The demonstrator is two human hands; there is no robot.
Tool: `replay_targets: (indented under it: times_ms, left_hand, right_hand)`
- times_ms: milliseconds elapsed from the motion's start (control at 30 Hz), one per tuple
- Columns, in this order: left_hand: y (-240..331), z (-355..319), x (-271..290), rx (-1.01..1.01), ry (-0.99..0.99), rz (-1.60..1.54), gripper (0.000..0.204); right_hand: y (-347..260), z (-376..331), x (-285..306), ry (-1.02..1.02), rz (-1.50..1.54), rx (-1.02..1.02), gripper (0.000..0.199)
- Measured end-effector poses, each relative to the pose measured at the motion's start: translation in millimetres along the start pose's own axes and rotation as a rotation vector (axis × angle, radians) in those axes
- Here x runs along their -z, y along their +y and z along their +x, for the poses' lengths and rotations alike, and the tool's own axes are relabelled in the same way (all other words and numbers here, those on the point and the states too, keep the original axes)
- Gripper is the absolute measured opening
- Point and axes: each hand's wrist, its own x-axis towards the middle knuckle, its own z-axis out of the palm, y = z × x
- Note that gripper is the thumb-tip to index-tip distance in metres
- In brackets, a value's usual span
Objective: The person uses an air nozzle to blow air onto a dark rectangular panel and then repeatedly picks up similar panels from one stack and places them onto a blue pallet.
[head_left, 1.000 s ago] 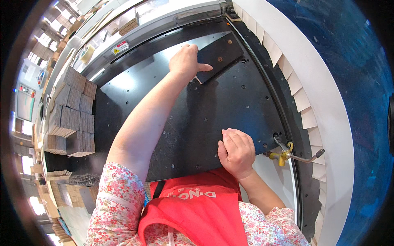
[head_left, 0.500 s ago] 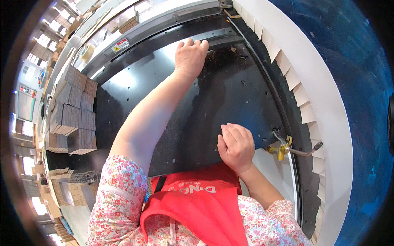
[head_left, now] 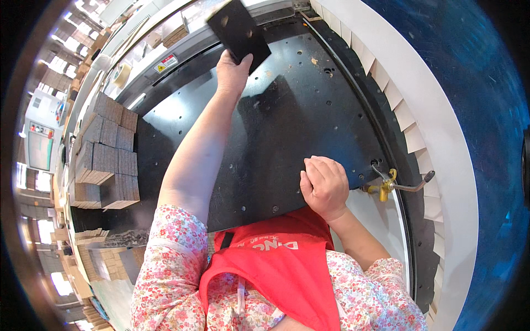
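Note:
My left hand (head_left: 233,73) reaches to the far side of the black table (head_left: 259,160), gripping a flat black rectangular board (head_left: 237,32). Its thumb lies on the near face, and the board is raised and tilted above the surface, with pale marks on it. Close to the table's front edge, my right hand (head_left: 327,187) is curled with its fingers together. Its palm faces away, so anything inside is hidden. Light brown crumbs (head_left: 314,61) lie on the table beyond the board.
Stacked brown board pieces (head_left: 113,160) stand along the left. A yellow-bodied air gun or valve (head_left: 385,190) with a metal lever hangs at the right edge. Behind it curves a white rim with pale flaps (head_left: 406,129). A tape roll (head_left: 121,75) sits at the far left.
My left hand has lifted the black board off the far part of the table and tilted it up. My right hand stays curled by the front edge. The view has shifted slightly.

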Motion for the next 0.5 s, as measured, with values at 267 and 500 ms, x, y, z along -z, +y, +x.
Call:
replay_targets:
  times_ms: [267, 500]
  left_hand:
    - [-30.6, 7.5, 19.3, -0.049, 0.053, 0.114, 0.026]
    - [-29.6, 12.8, 28.6, -0.18, 0.026, 0.456, 0.029]
  right_hand:
    - [-1.6, -0.8, 0.4, -0.012, 0.005, 0.001, 0.016]
    - [-0.2, -1.1, 0.8, -0.003, -0.008, -0.005, 0.016]
